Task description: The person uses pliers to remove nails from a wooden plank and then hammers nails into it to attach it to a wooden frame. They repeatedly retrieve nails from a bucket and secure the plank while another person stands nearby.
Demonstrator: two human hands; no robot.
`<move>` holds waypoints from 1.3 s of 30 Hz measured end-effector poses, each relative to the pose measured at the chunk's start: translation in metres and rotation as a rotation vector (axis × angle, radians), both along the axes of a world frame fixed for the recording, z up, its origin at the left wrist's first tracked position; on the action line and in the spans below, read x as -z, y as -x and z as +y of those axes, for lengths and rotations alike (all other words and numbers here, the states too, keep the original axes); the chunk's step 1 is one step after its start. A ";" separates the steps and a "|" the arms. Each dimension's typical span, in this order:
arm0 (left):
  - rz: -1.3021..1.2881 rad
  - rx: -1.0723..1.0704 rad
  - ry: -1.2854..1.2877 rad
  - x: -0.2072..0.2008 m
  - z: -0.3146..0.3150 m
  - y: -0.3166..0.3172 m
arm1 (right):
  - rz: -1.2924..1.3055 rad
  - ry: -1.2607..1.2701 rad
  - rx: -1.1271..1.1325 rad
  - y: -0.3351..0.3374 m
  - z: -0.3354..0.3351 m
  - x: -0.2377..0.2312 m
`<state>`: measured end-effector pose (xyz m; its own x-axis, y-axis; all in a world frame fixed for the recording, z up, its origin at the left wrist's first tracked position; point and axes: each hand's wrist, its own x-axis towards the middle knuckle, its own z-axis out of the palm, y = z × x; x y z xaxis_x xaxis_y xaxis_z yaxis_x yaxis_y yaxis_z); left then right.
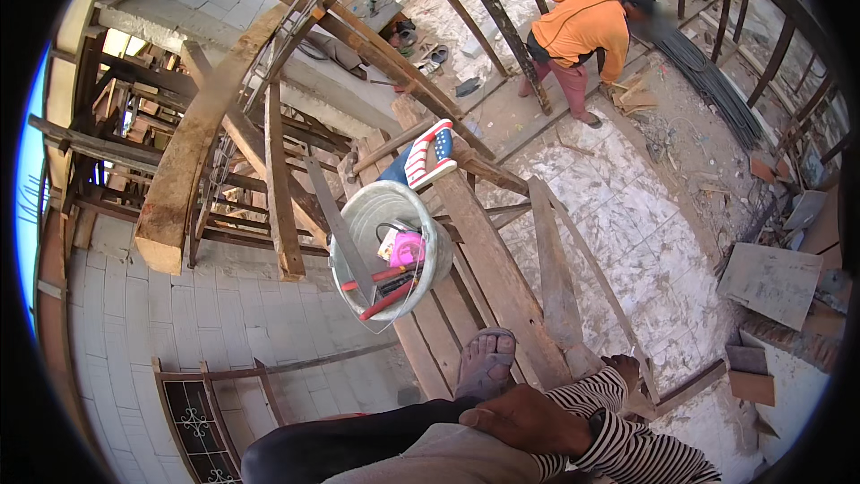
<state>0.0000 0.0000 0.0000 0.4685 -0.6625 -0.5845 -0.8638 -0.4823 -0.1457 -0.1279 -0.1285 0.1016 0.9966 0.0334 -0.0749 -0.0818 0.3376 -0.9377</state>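
My right hand (528,419), in a striped sleeve with a dark band at the wrist, lies over my bent legs. It is curled closed, and whatever sits under its fingers is hidden. My arms look crossed. Beyond a second striped sleeve (587,392) shows part of what seems to be my left hand (627,373); its fingers are unclear. Ahead of my bare foot (488,363) a pale bucket (439,246) stands on planks. In it are a pink tape measure (407,249), red-handled tools (388,298) and a long metal blade (342,237). A flag-patterned saw handle (432,157) lies at its far rim.
I sit high on a scaffold of wooden planks (515,305). Timber beams (193,170) rise at left before a block wall (116,332). Below, a person in an orange top (578,22) bends over the floor beside dark metal bars (708,81). Loose boards (770,282) lie at right.
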 end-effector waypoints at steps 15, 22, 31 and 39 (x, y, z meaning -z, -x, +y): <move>0.143 0.096 0.400 0.035 0.026 -0.004 | -0.002 0.001 -0.012 -0.003 0.003 -0.016; 0.438 0.274 0.224 0.015 -0.042 0.040 | 0.025 0.246 0.124 -0.007 0.010 0.007; 0.633 0.363 -0.023 0.056 -0.114 0.134 | 0.046 0.219 0.160 -0.005 0.002 0.005; 0.679 0.251 -0.188 0.125 -0.127 0.199 | 0.611 0.420 0.867 0.028 -0.132 0.130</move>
